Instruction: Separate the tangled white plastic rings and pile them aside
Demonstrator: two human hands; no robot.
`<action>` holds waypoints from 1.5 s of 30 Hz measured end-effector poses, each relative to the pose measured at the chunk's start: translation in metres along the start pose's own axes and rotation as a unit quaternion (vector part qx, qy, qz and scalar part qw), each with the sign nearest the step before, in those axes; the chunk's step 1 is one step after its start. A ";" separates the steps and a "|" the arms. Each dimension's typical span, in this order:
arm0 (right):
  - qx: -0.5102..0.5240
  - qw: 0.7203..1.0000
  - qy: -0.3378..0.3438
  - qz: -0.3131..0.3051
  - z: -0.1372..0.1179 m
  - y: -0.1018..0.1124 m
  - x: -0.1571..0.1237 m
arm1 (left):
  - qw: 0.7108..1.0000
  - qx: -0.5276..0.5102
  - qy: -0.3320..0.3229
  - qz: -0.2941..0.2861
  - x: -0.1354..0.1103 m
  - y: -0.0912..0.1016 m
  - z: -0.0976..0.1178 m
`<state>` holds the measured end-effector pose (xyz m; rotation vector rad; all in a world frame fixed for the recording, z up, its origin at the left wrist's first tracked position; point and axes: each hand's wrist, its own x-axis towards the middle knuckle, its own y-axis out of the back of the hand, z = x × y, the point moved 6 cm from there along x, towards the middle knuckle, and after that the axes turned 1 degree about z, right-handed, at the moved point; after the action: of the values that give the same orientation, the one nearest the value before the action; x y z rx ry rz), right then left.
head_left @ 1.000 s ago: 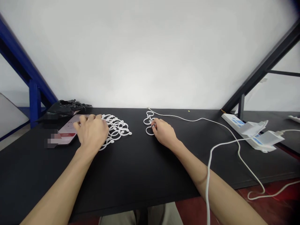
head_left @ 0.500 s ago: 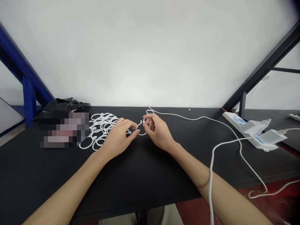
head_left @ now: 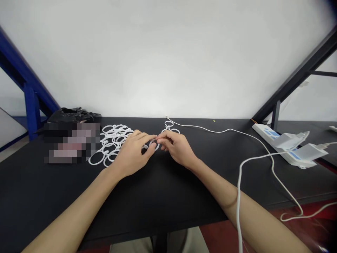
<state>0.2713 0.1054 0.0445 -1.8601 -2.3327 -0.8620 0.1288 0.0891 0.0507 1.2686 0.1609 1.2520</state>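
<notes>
My left hand point(head_left: 134, 151) and my right hand point(head_left: 179, 147) meet over the middle of the black table. Between their fingertips is a thin white plastic ring point(head_left: 158, 147), partly covered by the fingers. Both hands are closed on it in a pinch. Just left of and behind my left hand lies a spread-out pile of similar white rings point(head_left: 97, 158), some with small rounded knobs. Beyond my right hand a few more white rings point(head_left: 169, 122) lie on the table, partly hidden by its fingers.
At the back left is a crumpled black plastic bag point(head_left: 71, 114), with a blurred-out patch in front. A white power strip point(head_left: 267, 133) with plugs lies at the right. White cables point(head_left: 238, 196) cross the right side, one passing over my right forearm. A white wall point(head_left: 168, 63) stands behind the black table point(head_left: 147, 203).
My hands have come closer together and their fingertips now meet at the ring. The ring's gap, visible before between the hands, is now covered. The camera view has shifted slightly.
</notes>
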 end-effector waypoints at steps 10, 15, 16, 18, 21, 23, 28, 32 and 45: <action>-0.019 1.000 0.005 0.016 -0.006 0.002 0.002 | 1.000 0.017 -0.022 0.003 0.000 -0.005 -0.001; -0.070 0.996 0.043 0.022 -0.004 0.004 0.003 | 0.999 0.042 -0.012 0.030 0.001 0.004 -0.003; -0.096 0.994 0.051 0.026 -0.003 0.006 0.004 | 0.997 0.062 0.007 0.047 0.001 0.009 -0.006; -0.162 0.984 0.059 0.050 0.002 0.014 0.006 | 0.986 0.117 0.078 0.084 0.001 0.021 -0.018; -0.295 0.950 0.033 0.100 0.013 0.029 0.010 | 0.951 0.201 0.217 0.092 -0.005 0.036 -0.044; -0.378 0.920 -0.004 0.104 0.021 0.036 0.011 | 0.930 0.237 0.272 0.065 -0.010 0.039 -0.058; -0.444 0.893 -0.040 0.052 0.035 0.036 0.010 | 0.919 0.270 0.281 0.060 -0.020 0.039 -0.078; -0.440 0.897 -0.008 0.039 0.037 0.032 0.011 | 0.935 0.243 0.233 0.109 -0.020 0.039 -0.077; -0.358 0.928 0.101 0.030 0.009 0.016 0.009 | 0.996 0.087 0.007 0.032 0.000 0.001 -0.014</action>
<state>0.2864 0.1195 0.0461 -1.8878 -1.9585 -1.9875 0.1183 0.0971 0.0461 1.4253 0.2451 1.3243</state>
